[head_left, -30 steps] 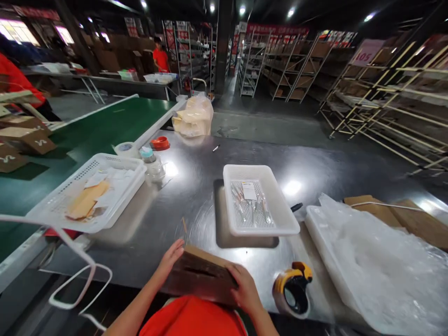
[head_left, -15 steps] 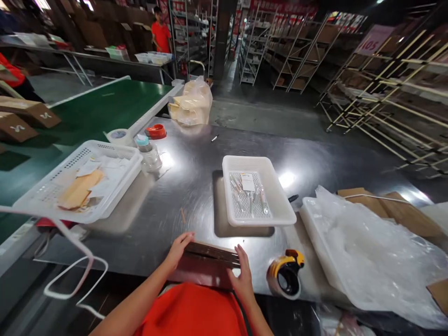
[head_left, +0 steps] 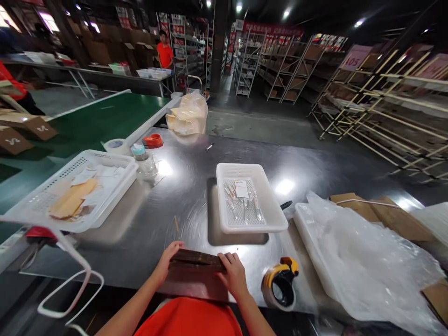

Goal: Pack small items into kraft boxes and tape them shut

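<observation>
A dark brown flat item [head_left: 196,259], perhaps a box or folded packaging, is held near the table's front edge, close to the person's body. My left hand [head_left: 167,261] grips its left end, with the thumb side along the top. My right hand [head_left: 232,274] has its fingers curled over the right end. Beyond the hands stands a white basket [head_left: 276,214] holding several thin items in clear wrap and a white card [head_left: 241,188]. A yellow and black tape dispenser [head_left: 280,283] rests to the right of my right hand.
At the left are a white basket [head_left: 121,191] with papers, a clear bottle [head_left: 146,168], a tape roll [head_left: 117,145] and a green conveyor [head_left: 105,112]. Plastic bags [head_left: 364,252] fill a tray at right. A person in red [head_left: 164,55] stands far back.
The view has tilted up slightly. My right hand has closed from a looser, spread hold onto the right end of the brown item. My left hand keeps its hold.
</observation>
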Motion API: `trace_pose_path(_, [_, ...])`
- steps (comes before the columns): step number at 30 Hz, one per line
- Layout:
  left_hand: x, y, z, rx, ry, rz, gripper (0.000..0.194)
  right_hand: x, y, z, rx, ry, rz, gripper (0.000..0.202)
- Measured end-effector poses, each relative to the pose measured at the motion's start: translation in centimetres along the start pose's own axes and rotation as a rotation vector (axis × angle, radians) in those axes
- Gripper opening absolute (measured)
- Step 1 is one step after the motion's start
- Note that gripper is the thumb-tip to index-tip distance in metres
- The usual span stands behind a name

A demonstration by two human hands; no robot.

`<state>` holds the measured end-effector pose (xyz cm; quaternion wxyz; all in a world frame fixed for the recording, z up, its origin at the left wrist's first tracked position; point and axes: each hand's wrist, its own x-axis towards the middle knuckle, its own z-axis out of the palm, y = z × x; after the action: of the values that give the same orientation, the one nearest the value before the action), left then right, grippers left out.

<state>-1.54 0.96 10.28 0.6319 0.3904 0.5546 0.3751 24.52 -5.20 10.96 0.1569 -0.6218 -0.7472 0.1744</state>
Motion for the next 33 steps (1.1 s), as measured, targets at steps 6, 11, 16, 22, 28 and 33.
trace_pose_path(6, [-0.8, -1.4, 0.7, 0.204, 0.096, 0.121, 0.049, -1.4, 0.3, 0.2, 0.04, 0.012, 0.024, 0.057])
trace_pose_path(11, [0.2, -1.4, 1.3, 0.168, 0.084, 0.024, 0.054, -0.2, 0.4, -0.1, 0.058, -0.022, 0.057, 0.048])
trace_pose_path(16, [-0.3, -0.7, -0.3, -0.061, -0.142, -0.071, 0.067, 0.0, 0.5, -0.7, 0.216, 0.007, 0.174, 0.044])
trace_pose_path(22, [-1.0, -0.2, -1.4, 0.118, -0.018, 0.011, 0.084, 0.5, 0.8, -1.3, 0.728, -0.086, 0.389, 0.051])
trace_pose_path(28, [-1.5, 0.3, -3.0, -0.121, -0.08, -0.176, 0.071, 3.7, -1.0, -1.6, 0.857, 0.133, 0.507, 0.057])
trace_pose_path(33, [-1.9, -1.3, -6.7, -0.145, 0.092, -0.327, 0.065, 4.0, -3.9, 1.8, 1.02, 0.206, 0.61, 0.06])
